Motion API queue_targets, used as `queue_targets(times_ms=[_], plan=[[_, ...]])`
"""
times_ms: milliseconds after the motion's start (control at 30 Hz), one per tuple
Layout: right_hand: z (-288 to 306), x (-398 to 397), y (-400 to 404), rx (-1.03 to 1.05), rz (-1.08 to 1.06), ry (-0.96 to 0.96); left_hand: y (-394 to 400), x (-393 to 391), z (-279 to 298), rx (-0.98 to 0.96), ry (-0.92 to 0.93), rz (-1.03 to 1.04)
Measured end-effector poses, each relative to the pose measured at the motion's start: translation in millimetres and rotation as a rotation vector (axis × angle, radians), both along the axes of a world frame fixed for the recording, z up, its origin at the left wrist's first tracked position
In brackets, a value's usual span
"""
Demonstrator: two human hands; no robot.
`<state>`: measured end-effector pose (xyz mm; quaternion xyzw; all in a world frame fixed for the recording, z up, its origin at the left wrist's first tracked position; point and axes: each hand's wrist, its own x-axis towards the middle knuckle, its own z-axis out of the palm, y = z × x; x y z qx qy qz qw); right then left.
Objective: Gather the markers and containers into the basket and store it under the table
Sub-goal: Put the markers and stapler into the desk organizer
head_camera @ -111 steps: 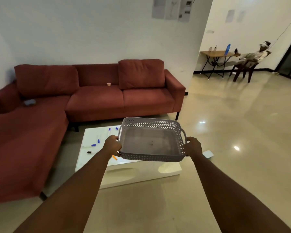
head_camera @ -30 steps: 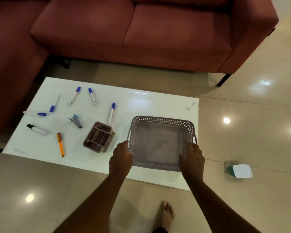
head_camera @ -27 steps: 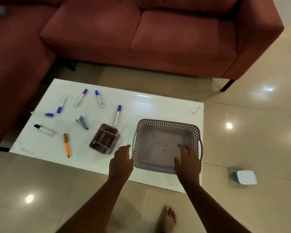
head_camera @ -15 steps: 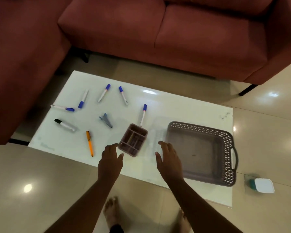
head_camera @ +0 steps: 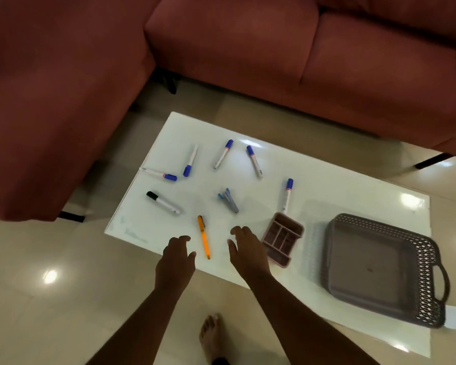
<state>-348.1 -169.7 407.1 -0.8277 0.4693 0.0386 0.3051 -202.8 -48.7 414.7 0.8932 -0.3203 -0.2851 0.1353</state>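
Both hands hover over the near edge of the white table (head_camera: 327, 180), fingers spread and holding nothing: the left hand (head_camera: 175, 256) just left of an orange pen (head_camera: 204, 237), the right hand (head_camera: 246, 252) just right of it. The divided container (head_camera: 282, 239) sits beside the right hand, near that same edge. The gray basket (head_camera: 429, 280) rests at the table's right end (nothing inside it). Five blue-capped markers (head_camera: 223, 154) lie scattered toward the far edge, a black-capped marker (head_camera: 163, 203) near the left edge, and a small blue stapler-like thing (head_camera: 229, 200) mid-table.
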Motion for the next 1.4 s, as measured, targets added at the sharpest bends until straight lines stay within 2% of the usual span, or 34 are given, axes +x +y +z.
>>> queue_targets(times_ms=[133,333,467,633,733,833,933,1067,1200,1400], plan=[[-29,48,6,0.127,0.048,0.131,7,25,-27,0.043,0.018,-0.005],[-69,112,13,0.184,-0.026,0.170,24,40,-57,0.007,0.027,-0.019],[-84,122,26,0.106,-0.003,0.207,42,45,-64,0.027,0.047,-0.046],[-73,102,23,0.165,-0.012,0.191,40,42,-55,0.074,0.084,-0.092],[-54,79,14,0.322,-0.171,0.123,25,35,-43,0.079,0.104,-0.123],[-29,52,2,0.458,-0.392,-0.031,3,22,-34,0.076,0.119,-0.182],[-4,22,-8,0.398,-0.472,-0.219,-17,2,-28,0.046,0.139,-0.209],[24,-15,-28,0.062,-0.487,-0.369,-39,-29,-22,0.009,0.181,-0.237],[33,-59,-43,-0.103,-0.581,-0.329,-51,-53,-21,-0.007,0.196,-0.275],[18,-99,-39,-0.058,-0.646,-0.213,-62,-69,-19,0.024,0.207,-0.282]])
